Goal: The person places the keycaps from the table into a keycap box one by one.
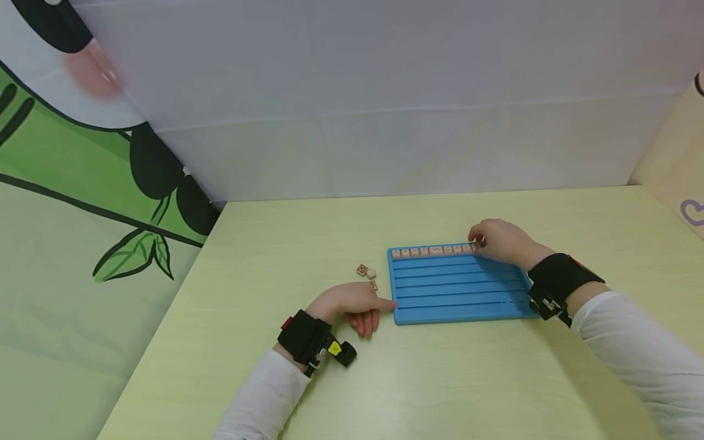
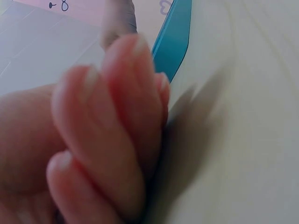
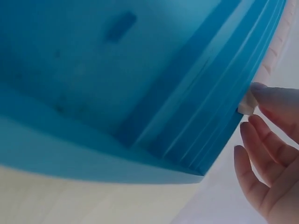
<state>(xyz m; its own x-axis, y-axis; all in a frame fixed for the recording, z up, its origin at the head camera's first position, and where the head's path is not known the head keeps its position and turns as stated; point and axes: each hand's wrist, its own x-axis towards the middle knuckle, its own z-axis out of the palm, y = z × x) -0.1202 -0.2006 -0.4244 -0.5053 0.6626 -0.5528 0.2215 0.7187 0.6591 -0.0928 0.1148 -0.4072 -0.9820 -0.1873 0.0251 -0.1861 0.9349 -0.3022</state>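
A blue ridged board [image 1: 456,287] lies on the table, with a row of small beige tiles [image 1: 423,252] carrying dark marks along its far edge. At the right end of that row, my right hand [image 1: 503,241] pinches a small tile [image 3: 248,103] between thumb and fingers, right at the board's rim. My left hand [image 1: 357,304] rests beside the board's left edge, one digit stretched out to the rim and the other fingers loosely bent, holding nothing. Just beyond the left hand are a few loose tiles [image 1: 361,269], one partly hidden by it.
The pale yellow table [image 1: 308,244] runs back to a white cloth wall [image 1: 385,153]. A green printed panel [image 1: 82,159] stands on the left, and a cream panel [image 1: 673,153] on the right. Both wrists wear black camera straps [image 1: 305,336].
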